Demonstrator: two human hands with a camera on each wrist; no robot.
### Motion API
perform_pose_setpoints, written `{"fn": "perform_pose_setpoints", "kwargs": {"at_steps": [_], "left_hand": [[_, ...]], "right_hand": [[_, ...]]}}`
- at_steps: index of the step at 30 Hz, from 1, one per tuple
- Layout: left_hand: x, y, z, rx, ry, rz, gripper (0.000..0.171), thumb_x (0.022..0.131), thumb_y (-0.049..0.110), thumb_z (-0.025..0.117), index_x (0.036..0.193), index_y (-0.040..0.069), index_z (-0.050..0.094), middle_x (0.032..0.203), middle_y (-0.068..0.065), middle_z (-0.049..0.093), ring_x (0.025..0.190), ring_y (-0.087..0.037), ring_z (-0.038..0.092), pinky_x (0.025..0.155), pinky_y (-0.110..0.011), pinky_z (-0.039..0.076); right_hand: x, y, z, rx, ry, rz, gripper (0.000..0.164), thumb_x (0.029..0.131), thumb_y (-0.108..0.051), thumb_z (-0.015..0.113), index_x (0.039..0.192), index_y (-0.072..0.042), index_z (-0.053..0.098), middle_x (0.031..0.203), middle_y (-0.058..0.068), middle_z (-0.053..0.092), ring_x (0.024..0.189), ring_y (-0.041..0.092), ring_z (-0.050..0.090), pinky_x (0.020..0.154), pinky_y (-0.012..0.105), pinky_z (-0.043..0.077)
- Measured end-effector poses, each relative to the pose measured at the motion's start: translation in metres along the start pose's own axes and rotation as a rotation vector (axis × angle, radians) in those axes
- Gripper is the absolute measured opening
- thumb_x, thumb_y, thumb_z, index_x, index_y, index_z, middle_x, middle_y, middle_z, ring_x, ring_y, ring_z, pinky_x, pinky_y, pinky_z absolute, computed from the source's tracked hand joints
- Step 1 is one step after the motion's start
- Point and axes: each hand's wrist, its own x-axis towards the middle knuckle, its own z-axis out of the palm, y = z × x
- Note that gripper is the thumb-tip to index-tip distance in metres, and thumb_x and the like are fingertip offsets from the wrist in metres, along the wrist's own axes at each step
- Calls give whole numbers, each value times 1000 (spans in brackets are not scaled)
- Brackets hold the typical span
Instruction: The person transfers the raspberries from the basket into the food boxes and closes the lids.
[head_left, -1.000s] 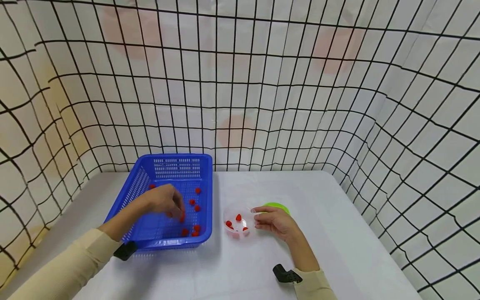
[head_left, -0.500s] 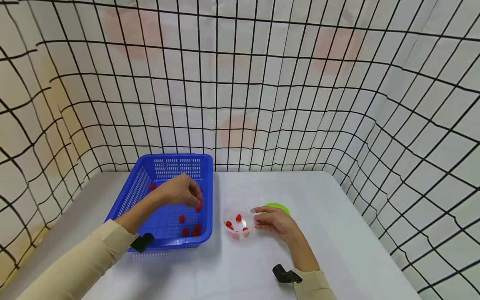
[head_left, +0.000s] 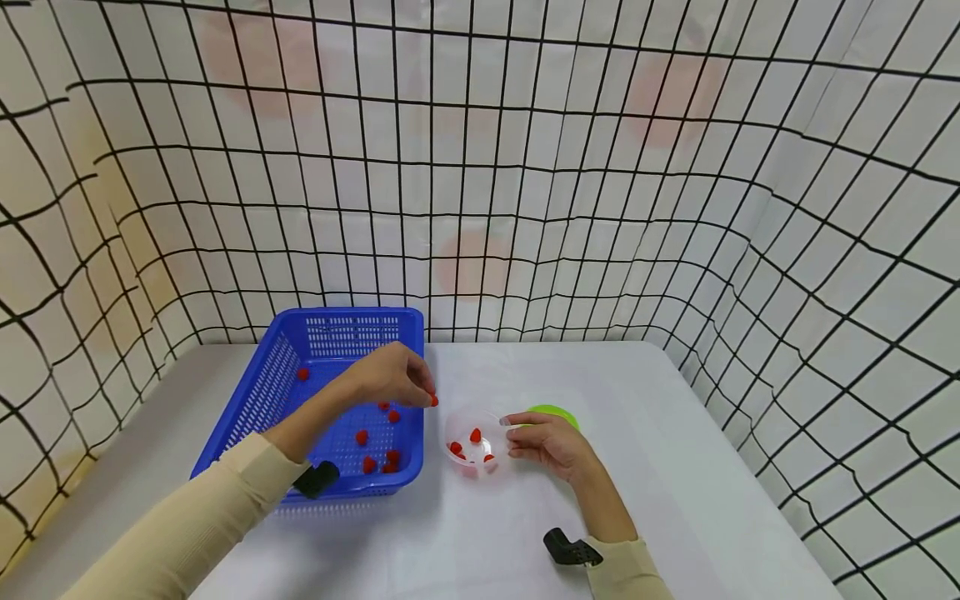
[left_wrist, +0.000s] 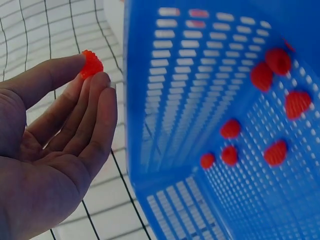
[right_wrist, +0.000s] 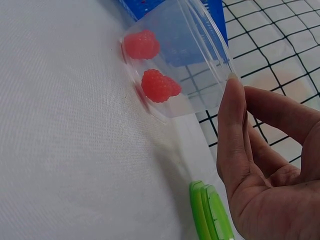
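Observation:
My left hand (head_left: 393, 375) pinches a red raspberry (left_wrist: 92, 65) between thumb and fingertips, just above the right rim of the blue basket (head_left: 411, 333). Several more raspberries (left_wrist: 276, 152) lie scattered on the basket's slotted floor. To the right of the basket stands a clear plastic tub (head_left: 452, 425) with several raspberries (right_wrist: 156, 86) at its bottom. The thumb and fingers of my right hand (head_left: 551, 442) pinch the tub's rim on its right side.
Behind the right hand lies a bright green lid (head_left: 557, 412), partly covered by the fingers. A black wire grid (head_left: 480, 192) over white sheeting encloses the back and sides of the white table (head_left: 675, 500).
My left hand has risen from inside the basket and moved right to its rim, bringing a raspberry along. My right hand and the tub keep their place.

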Motion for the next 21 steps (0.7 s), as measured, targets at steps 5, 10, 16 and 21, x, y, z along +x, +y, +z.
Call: {"fn": "perform_pose_setpoints", "kwargs": {"at_steps": [5,10,16,21], "left_hand": [[9,11,14,12,-13,41,6,85,10,79,90,8,77,83,0,75,76,-17,70,73,-28,61],[17,20,29,33,-16,27,5,86,9,79,91,9,77,82,0,74,75,-15,68,73,-28,61],[24,22,42,32,-35,44,6,86,6,79,91,7,77,81,-2,73,74,-14,68,71,-27,61],[24,24,45,38,-41,33,7,86,7,80,92,9,77,83,-1,73,75,-15,68,72,-27,61]], "right_hand": [[0,0,0,-6,1,-3,46,91,3,69,133,15,55,97,13,74,68,15,72,73,28,63],[0,0,1,-14,6,1,47,91,1,69,134,14,56,100,13,74,69,15,72,74,28,63],[1,0,1,-13,16,7,45,91,1,69,133,13,57,104,13,73,69,15,72,75,29,63],[0,0,0,-8,11,-2,44,91,1,69,132,13,57,99,12,73,68,15,71,74,29,63]]}}
